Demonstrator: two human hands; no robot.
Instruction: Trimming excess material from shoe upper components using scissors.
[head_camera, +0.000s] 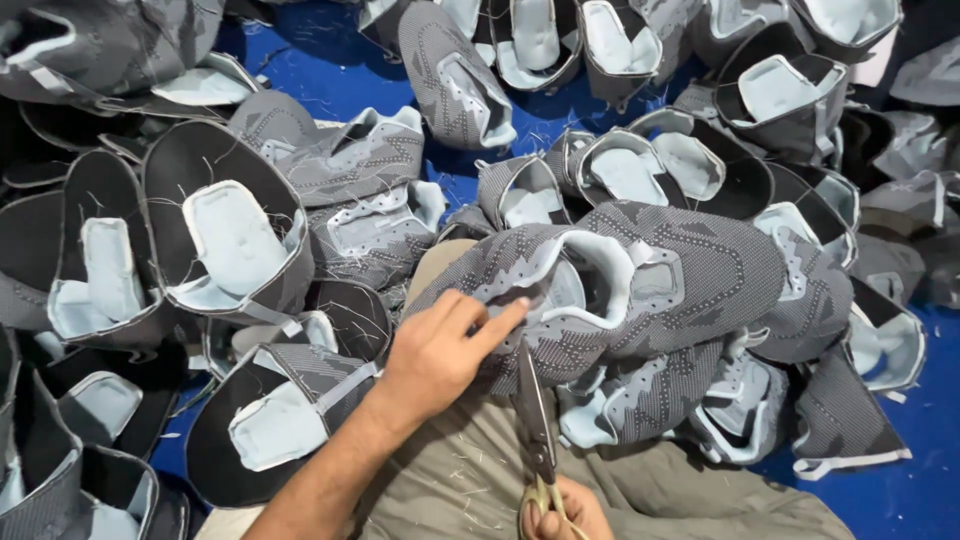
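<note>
A grey knitted shoe upper (660, 280) with pale blue lining lies across my lap. My left hand (440, 350) presses on its heel edge, fingers stretched over the fabric. Low in the view, my right hand (560, 512) grips the handles of a pair of scissors (535, 410). The scissor blades point up toward the upper's lower edge, right beside my left fingertips. Only part of my right hand shows above the bottom edge of the view.
Several more grey and black shoe uppers (225, 240) with pale blue lining are heaped all around on a blue floor (920, 480). Loose white threads lie on my khaki trousers (470, 470). Another upper (280, 410) rests by my left forearm.
</note>
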